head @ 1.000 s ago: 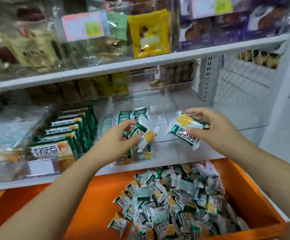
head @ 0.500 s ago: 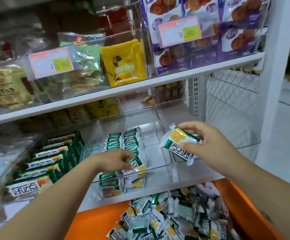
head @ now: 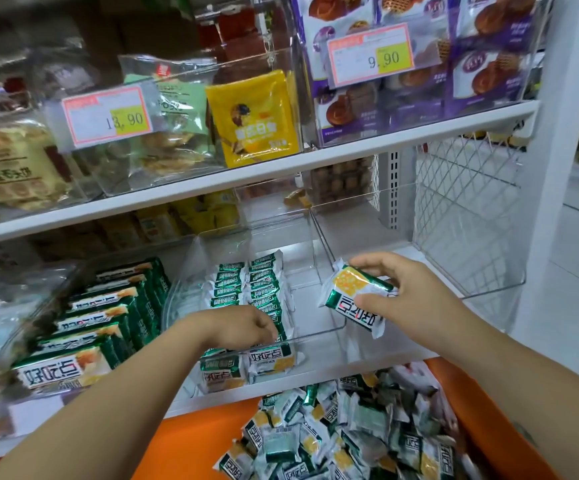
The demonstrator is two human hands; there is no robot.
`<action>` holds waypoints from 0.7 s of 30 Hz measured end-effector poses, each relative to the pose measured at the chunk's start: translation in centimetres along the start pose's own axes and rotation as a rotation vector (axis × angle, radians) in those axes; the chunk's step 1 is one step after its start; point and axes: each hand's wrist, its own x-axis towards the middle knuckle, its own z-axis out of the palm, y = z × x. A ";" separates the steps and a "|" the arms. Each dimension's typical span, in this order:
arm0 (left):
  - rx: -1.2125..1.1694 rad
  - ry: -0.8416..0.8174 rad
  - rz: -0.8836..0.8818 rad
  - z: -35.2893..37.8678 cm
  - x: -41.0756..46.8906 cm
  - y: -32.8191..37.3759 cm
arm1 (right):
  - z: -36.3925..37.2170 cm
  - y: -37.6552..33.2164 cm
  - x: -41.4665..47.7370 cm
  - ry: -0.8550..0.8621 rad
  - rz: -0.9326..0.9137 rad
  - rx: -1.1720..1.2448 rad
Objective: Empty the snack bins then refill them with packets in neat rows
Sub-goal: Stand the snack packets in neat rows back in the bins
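The right hand's grip is clamped on one packet, thumb under and fingers over its top edge, holding it in the air just beside the right wall of the clear bin. The left hand reaches down into the bin's front, its fingers bent onto the nearest packets. Whether that grip is closed on one or only pressing them into line, I cannot tell.

Inside the bin two rows stand on edge along the left side, running from back to front. The right side of its floor is bare. Below the shelf an orange crate holds a loose pile of the same packets.

This looks like the refill stage, with the emptying done and the bin perhaps half stocked. The next move probably calls for the left hand to steady the front of the rows. The right hand would then turn its packet upright and slot it in, label facing the same way as the others. The wrappers look slick and puffy, so a loosely seated packet may tip and knock its row askew.
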 end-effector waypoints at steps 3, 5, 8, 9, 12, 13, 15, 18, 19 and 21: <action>-0.041 0.018 0.012 0.3 0.2 -0.5 | 0.0 0.0 -0.1 -0.003 -0.003 -0.004; -0.049 0.020 0.018 0.4 0.3 -0.7 | -0.1 0.0 -0.1 -0.009 -0.006 0.001; -0.049 0.022 0.027 0.4 0.4 -0.8 | -0.2 0.0 0.0 -0.010 -0.008 0.003; -0.049 0.026 0.031 0.4 0.4 -0.9 | -0.2 0.0 0.0 -0.010 -0.007 0.001; -0.067 0.019 0.052 0.3 0.2 -0.9 | -0.2 0.0 0.0 -0.008 -0.007 -0.001; -0.081 0.013 0.057 0.3 0.2 -1.0 | -0.2 -0.1 0.0 -0.008 -0.007 -0.002; -0.125 0.008 0.062 0.4 0.1 -1.1 | -0.2 0.0 0.0 -0.010 -0.011 -0.011; -0.195 -0.002 0.052 0.6 0.0 -1.3 | -0.1 0.0 0.0 -0.015 -0.014 -0.009; -0.207 -0.008 0.052 0.6 0.1 -1.6 | -0.1 -0.1 0.0 -0.016 -0.015 -0.007; -0.222 -0.018 0.059 0.6 0.0 -2.1 | -0.1 0.0 0.0 -0.018 -0.014 -0.012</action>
